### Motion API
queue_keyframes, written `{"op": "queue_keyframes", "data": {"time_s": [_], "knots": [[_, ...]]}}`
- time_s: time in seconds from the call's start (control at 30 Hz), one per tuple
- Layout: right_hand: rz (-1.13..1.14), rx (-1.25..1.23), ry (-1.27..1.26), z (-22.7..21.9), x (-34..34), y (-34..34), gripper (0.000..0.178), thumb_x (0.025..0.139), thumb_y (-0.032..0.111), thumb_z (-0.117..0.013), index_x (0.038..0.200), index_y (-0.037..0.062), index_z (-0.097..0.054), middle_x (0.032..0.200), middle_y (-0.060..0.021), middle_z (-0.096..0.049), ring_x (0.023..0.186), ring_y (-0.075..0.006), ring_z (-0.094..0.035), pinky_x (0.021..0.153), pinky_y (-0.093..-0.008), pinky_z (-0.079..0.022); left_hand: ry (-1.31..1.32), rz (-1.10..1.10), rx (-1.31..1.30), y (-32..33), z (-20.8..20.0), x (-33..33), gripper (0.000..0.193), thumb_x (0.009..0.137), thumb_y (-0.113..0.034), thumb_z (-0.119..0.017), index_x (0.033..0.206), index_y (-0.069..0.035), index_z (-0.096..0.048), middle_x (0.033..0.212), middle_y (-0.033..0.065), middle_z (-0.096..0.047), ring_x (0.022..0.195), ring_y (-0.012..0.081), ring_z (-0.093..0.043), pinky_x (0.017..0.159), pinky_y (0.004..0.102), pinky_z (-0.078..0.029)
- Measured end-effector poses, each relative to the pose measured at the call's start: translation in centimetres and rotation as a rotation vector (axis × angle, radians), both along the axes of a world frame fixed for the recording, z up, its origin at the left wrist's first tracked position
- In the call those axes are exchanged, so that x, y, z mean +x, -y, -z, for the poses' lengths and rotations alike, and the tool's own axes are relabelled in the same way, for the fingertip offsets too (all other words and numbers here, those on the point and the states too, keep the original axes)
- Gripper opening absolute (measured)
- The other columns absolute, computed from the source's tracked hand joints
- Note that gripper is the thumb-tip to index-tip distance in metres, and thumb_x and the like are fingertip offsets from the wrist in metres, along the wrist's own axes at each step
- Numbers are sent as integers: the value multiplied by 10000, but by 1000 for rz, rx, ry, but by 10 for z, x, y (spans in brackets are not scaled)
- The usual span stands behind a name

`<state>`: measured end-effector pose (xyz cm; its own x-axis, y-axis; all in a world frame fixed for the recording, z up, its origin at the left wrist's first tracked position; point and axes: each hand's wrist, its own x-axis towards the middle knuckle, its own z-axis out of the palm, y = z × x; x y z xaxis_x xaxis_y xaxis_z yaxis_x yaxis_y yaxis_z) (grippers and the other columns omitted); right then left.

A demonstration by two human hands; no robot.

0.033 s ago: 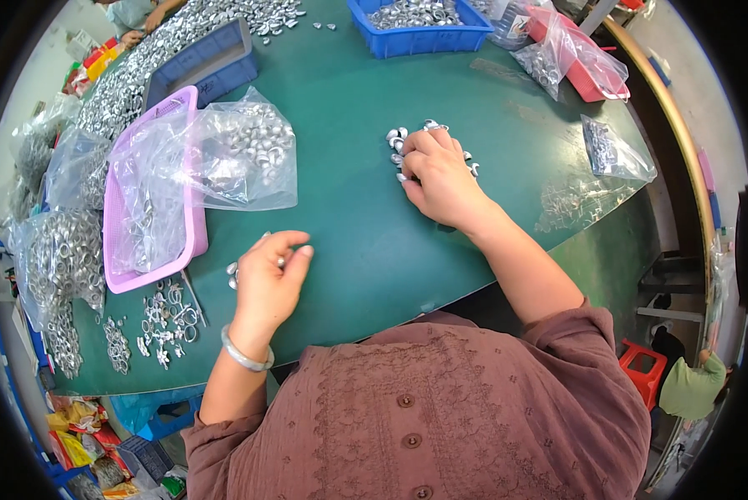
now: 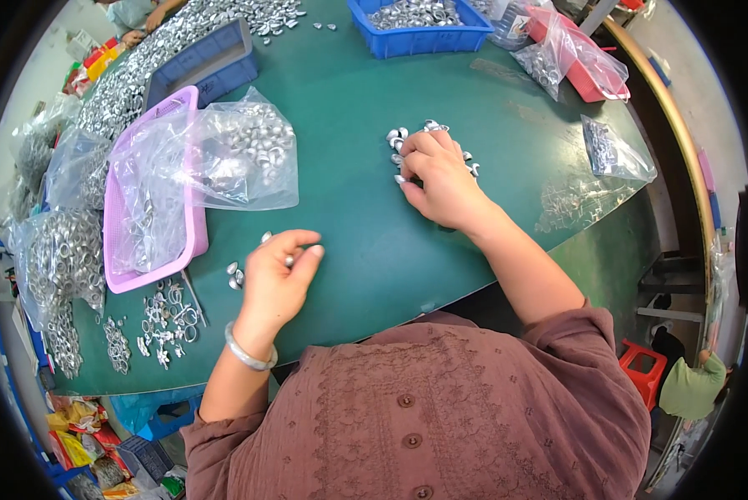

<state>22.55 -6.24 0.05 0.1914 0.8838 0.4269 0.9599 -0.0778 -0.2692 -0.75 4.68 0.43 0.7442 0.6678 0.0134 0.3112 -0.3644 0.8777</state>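
Note:
My left hand (image 2: 278, 271) hovers low over the green table near its front edge, fingers curled. A small silver ring (image 2: 289, 261) shows between its forefinger and thumb. Just beside that hand lie a few loose domed silver pieces (image 2: 235, 275). My right hand (image 2: 440, 179) rests farther out, its bent fingers closed down over a small heap of silver rings (image 2: 397, 136). Some rings stick out on both sides of it; those beneath the fingers are hidden. One bright piece (image 2: 400, 178) sits at the thumb tip.
Left of my hands stands a pink basket (image 2: 197, 225) with a clear bag of rings (image 2: 261, 150) hanging over its rim. Small metal parts (image 2: 168, 325) lie in front. Blue bins (image 2: 428, 42), a red bin (image 2: 586, 79) and a small bag (image 2: 611, 150) stand farther off.
My left hand has shifted slightly right, uncovering more of the loose silver pieces beside it. The right hand has barely moved on the heap.

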Motion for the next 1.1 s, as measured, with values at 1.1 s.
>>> {"op": "queue_keyframes", "data": {"time_s": [1.1], "knots": [[-389,261,-831,-11,-50,35,201,694,-38,-643,881,3,-579,877,-95,-560,805,-181,-549,699,-267,-439,467,242,37,33,0,39,127,763,3,-603,889,-3,-608,716,16,-549,579,66,-446,500,194,-350]]}}
